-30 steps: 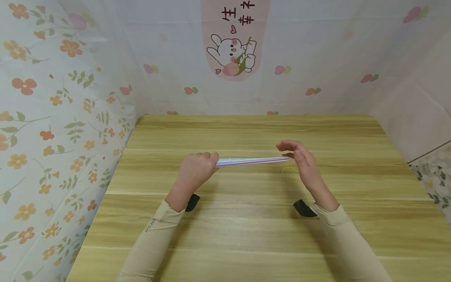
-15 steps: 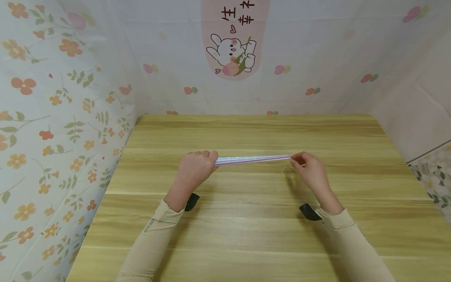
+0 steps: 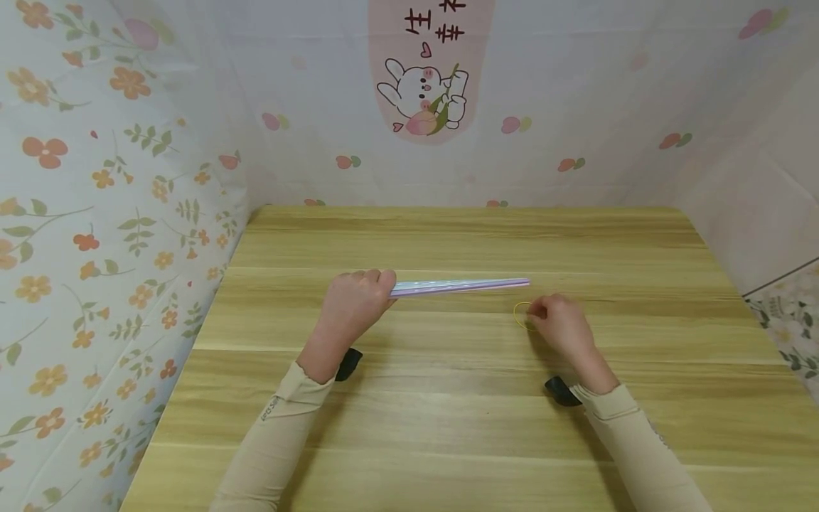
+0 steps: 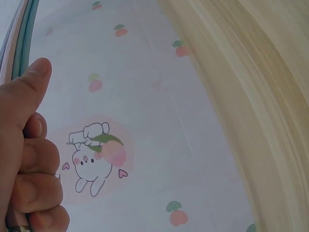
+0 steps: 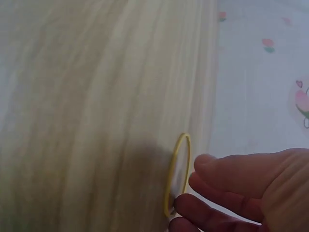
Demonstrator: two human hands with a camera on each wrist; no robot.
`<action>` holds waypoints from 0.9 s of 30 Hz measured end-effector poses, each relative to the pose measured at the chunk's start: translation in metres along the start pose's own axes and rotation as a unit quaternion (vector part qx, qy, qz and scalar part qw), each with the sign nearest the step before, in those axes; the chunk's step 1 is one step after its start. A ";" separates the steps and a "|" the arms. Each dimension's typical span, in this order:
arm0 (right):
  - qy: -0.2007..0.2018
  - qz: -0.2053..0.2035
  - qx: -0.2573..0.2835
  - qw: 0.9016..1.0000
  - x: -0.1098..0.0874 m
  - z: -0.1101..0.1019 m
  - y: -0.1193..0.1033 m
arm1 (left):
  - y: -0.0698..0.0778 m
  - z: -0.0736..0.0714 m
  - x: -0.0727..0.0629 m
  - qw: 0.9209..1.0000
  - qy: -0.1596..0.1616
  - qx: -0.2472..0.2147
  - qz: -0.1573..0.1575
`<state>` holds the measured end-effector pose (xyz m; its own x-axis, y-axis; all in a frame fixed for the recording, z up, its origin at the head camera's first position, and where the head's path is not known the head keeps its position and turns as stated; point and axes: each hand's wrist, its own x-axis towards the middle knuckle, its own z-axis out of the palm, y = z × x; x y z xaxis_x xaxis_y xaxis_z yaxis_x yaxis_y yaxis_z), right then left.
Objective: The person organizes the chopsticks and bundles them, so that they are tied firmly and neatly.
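While the sticks [image 3: 461,287] are gripped above the worktop [image 3: 441,427] by the left hand [image 3: 358,306], their tips are now released by the right hand [image 3: 566,327] and work is turned to the yellow band [image 5: 171,175] on the worktop, though whether it is pinched cannot be told.

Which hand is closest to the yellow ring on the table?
The right hand: its fingertips are right at the edge of the yellow ring. The left hand is farther away, gripping the bundled sticks.
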<state>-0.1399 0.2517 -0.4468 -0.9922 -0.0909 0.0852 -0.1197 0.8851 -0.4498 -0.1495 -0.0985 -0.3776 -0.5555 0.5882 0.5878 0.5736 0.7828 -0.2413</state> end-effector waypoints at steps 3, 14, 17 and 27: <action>-0.014 -0.003 -0.012 1.000 -0.001 0.002 0.001 | 0.001 -0.001 0.001 1.000 0.002 -0.001 0.002; 0.005 -0.022 -0.062 0.998 -0.005 0.005 -0.001 | 0.001 -0.002 0.002 1.000 0.008 0.016 0.003; 0.007 -0.023 -0.063 0.998 -0.007 0.006 -0.001 | 0.001 -0.002 0.002 1.000 0.008 0.018 0.003; 0.009 -0.030 -0.070 0.997 -0.013 0.009 -0.008 | 0.001 -0.003 0.002 1.000 0.019 0.018 0.002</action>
<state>-0.1265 0.2423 -0.4522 -0.9824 -0.1389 0.1252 -0.1721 0.9331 -0.3158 -0.1483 -0.0970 -0.3741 -0.5298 0.5829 0.6161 0.5531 0.7881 -0.2701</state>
